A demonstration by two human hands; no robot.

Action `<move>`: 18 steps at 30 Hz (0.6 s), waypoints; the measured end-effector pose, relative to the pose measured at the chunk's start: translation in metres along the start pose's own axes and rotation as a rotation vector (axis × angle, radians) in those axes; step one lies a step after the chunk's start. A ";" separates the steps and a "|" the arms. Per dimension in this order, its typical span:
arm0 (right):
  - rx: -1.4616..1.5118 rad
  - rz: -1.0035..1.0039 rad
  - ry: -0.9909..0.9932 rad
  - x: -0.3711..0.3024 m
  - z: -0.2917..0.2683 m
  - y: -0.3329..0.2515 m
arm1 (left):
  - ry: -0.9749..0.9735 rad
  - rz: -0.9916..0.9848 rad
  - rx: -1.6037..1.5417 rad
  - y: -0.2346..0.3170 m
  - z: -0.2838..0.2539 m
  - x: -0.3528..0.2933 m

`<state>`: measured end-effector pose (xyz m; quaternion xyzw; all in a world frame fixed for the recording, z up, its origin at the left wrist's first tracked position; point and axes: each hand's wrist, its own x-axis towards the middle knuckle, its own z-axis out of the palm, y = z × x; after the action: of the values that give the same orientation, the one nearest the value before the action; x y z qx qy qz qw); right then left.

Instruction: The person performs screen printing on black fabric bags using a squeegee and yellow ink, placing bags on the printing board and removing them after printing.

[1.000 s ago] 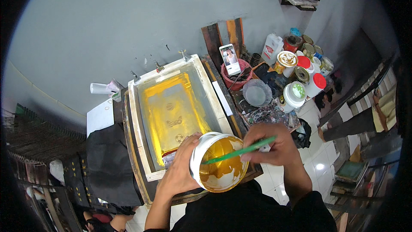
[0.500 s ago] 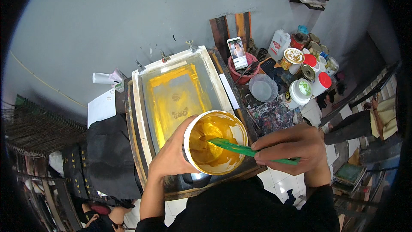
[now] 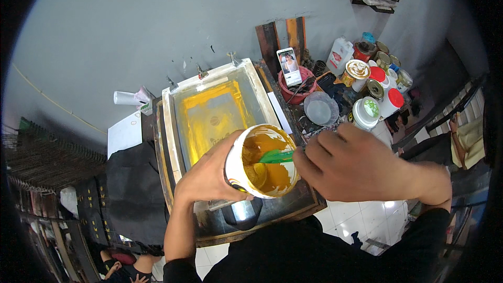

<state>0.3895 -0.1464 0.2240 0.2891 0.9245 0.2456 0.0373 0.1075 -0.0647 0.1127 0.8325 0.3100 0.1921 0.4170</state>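
Observation:
In my left hand is a white tub, tilted so that its mouth shows. Thick golden-yellow ink coats its inside and smears the rim. The fingers of my right hand are closed round a green stirring stick, whose front part dips into the ink; its back end is hidden by the hand. Beyond the tub lies a screen-printing frame with yellow ink spread over its mesh. The tub and my left hand cover the frame's near right part.
Clamps grip the frame's far edge. To the right stand a phone on a pink bucket, a clear bowl and several paint tubs. Black cloth lies left. Other people show at lower left and at the right.
My right hand has swung round and nearer the tub's mouth, turning the stick in the ink. The tub has tipped further and risen slightly in view.

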 end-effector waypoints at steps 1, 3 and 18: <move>-0.039 -0.017 0.037 -0.002 -0.002 0.006 | -0.010 -0.011 0.000 0.001 -0.002 0.000; -0.076 -0.035 0.104 0.000 0.002 0.018 | -0.031 -0.034 -0.001 0.003 -0.007 0.000; -0.045 0.283 0.151 -0.004 0.046 0.008 | 0.457 0.124 0.359 -0.014 0.024 -0.008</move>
<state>0.4068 -0.1228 0.1874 0.3963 0.8690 0.2901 -0.0607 0.1109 -0.0773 0.0876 0.8456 0.3736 0.3415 0.1699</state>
